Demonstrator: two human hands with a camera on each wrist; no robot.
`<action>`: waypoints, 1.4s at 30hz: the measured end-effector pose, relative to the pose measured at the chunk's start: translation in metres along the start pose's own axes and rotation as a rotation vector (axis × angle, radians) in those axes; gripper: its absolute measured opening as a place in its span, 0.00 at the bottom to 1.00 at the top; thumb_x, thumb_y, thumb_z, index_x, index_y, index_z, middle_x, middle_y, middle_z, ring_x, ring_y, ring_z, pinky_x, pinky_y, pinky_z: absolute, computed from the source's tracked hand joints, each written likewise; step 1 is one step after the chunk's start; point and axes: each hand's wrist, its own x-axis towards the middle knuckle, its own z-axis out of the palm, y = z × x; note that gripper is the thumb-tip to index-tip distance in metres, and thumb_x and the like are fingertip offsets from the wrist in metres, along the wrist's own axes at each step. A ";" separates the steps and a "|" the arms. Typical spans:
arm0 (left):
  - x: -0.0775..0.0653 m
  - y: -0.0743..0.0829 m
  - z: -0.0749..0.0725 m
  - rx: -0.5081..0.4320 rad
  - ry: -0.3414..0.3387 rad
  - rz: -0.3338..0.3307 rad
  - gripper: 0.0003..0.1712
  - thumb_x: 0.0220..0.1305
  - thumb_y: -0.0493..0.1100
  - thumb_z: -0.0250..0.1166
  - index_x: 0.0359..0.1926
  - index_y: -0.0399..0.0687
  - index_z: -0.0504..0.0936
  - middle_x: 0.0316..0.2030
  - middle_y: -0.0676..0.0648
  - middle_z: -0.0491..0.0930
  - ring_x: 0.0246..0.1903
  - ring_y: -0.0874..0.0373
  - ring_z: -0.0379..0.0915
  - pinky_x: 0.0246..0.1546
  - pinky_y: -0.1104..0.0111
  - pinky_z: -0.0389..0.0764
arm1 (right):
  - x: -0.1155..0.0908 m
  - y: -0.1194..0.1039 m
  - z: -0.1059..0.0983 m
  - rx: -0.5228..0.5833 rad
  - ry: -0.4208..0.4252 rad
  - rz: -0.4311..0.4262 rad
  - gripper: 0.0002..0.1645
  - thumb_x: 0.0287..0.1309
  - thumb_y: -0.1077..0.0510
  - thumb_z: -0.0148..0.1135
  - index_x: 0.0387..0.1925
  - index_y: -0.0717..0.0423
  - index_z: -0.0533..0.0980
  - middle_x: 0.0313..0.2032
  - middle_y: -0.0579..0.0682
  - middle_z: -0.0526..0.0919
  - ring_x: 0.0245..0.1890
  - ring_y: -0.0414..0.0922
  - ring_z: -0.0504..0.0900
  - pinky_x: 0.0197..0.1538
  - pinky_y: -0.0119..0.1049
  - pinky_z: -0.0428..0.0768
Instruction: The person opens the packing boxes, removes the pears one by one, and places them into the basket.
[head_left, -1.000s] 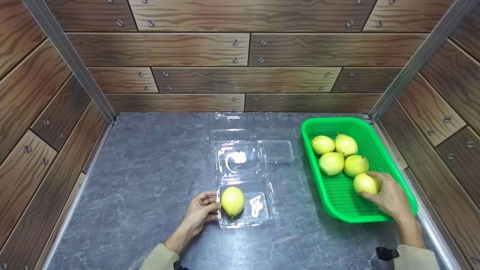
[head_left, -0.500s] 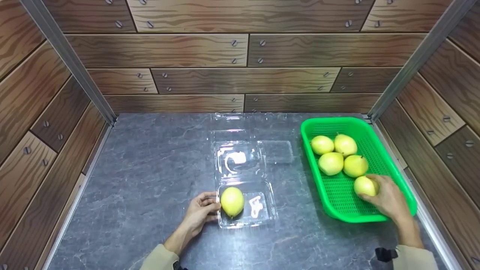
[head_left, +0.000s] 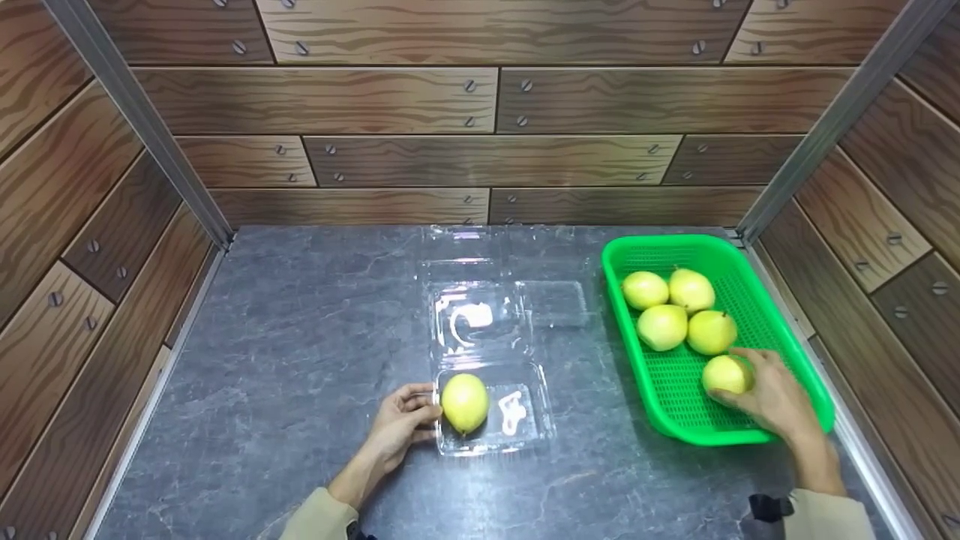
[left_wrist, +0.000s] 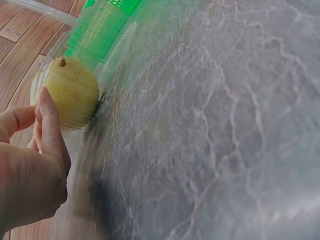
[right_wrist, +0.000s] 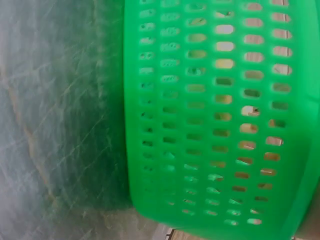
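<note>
At the left wall of an open clear plastic clamshell (head_left: 517, 442), my left hand (head_left: 397, 424) pinches the rim between thumb and fingers. A yellow pear (head_left: 465, 403) lies in the left half of that clamshell, close to those fingers; the left wrist view shows the same pear (left_wrist: 75, 95) through the plastic. On the right, my right hand (head_left: 776, 394) reaches into a green basket (head_left: 656, 420) and grips a pear (head_left: 724, 375) with thumb and fingers around its right side. The right wrist view holds mostly the basket's slotted wall (right_wrist: 210, 110), with the fingers hidden.
Several other pears (head_left: 662, 328) sit together toward the far left of the basket. Behind the clamshell's base stands its raised or flat lid (head_left: 480, 322), and more clear plastic containers (head_left: 555, 304) lie behind it. Wood-patterned walls (head_left: 480, 161) enclose the grey marbled table (head_left: 300, 337).
The pear under my right hand has shifted slightly left and toward the near side, and the right fingers have moved a little with it. My left hand stays where it was.
</note>
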 end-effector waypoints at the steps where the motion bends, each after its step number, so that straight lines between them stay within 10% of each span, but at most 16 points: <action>1: 0.000 0.000 0.000 -0.005 0.000 0.000 0.29 0.62 0.28 0.68 0.64 0.30 0.72 0.36 0.53 0.82 0.35 0.61 0.82 0.30 0.71 0.90 | 0.000 -0.003 -0.001 -0.002 -0.003 0.005 0.51 0.54 0.46 0.81 0.69 0.70 0.69 0.63 0.82 0.68 0.56 0.79 0.75 0.47 0.77 0.80; 12: -0.001 0.000 -0.001 -0.016 0.008 0.000 0.27 0.61 0.28 0.69 0.61 0.33 0.74 0.35 0.54 0.81 0.35 0.61 0.82 0.30 0.70 0.90 | -0.001 -0.056 -0.009 0.012 0.084 -0.067 0.48 0.57 0.44 0.78 0.71 0.63 0.70 0.68 0.74 0.68 0.63 0.75 0.72 0.46 0.79 0.80; 31: -0.001 0.000 0.000 -0.021 -0.006 0.015 0.27 0.62 0.28 0.69 0.62 0.32 0.74 0.35 0.53 0.81 0.34 0.61 0.82 0.29 0.70 0.90 | 0.002 -0.160 0.032 -0.033 0.269 -0.451 0.44 0.50 0.49 0.84 0.67 0.56 0.77 0.64 0.62 0.80 0.54 0.59 0.85 0.33 0.47 0.89; 42: -0.002 0.003 0.002 -0.011 0.016 -0.005 0.27 0.62 0.27 0.68 0.62 0.32 0.73 0.35 0.52 0.81 0.35 0.61 0.81 0.30 0.69 0.91 | 0.013 -0.219 0.072 -0.004 0.170 -0.670 0.46 0.50 0.48 0.82 0.68 0.55 0.74 0.64 0.61 0.80 0.56 0.54 0.85 0.54 0.45 0.91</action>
